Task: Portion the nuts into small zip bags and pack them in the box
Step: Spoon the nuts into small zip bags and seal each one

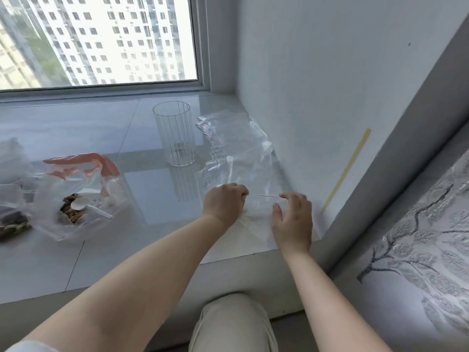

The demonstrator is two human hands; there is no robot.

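A pile of clear zip bags [236, 148] lies on the tiled window sill at the right, against the wall. My left hand [224, 203] has its fingers curled and pinches the top edge of one small zip bag [258, 214] at the near end of the pile. My right hand [293, 219] holds the same bag from the right side, thumb and fingers curved around it. A large clear bag with orange print [83, 194] lies at the left, holding mixed nuts [69, 212] and a white plastic spoon [86, 205].
A tall clear ribbed glass [175, 133] stands on the sill [142, 189] between the two bags. More clear bags with nuts [12, 222] lie at the far left edge. A window is behind, a wall at the right, my knee [233, 323] below the sill.
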